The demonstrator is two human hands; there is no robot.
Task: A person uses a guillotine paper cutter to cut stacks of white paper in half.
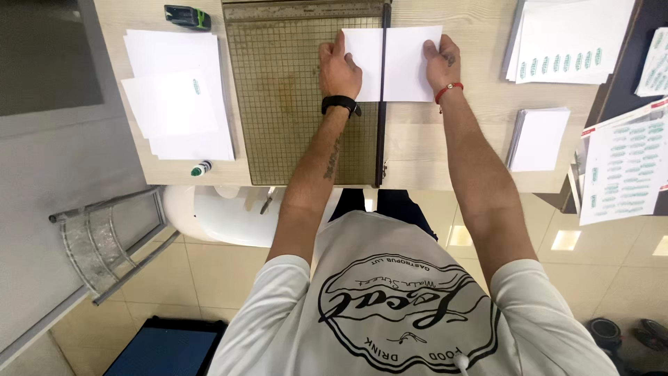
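White paper sheet (393, 63): plain, unprinted. Paper cutter (299, 97): olive-green base with fine grid pattern; blade arm (383, 90) black. Worktop (445, 150): pale wood grain. Left-edge paper stack (177, 94): white, 1 small green mark. Right-corner label sheets (567, 42): white with rows of green marks. Stapler (186, 17): black and green.

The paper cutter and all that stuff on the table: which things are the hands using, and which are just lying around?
In use:
- left hand and right hand, pressing the white sheet
- paper cutter, with the sheet across its blade arm

Lying about:
- white paper pile
- marker
- green-black tool
- small paper stack
- printed label sheets
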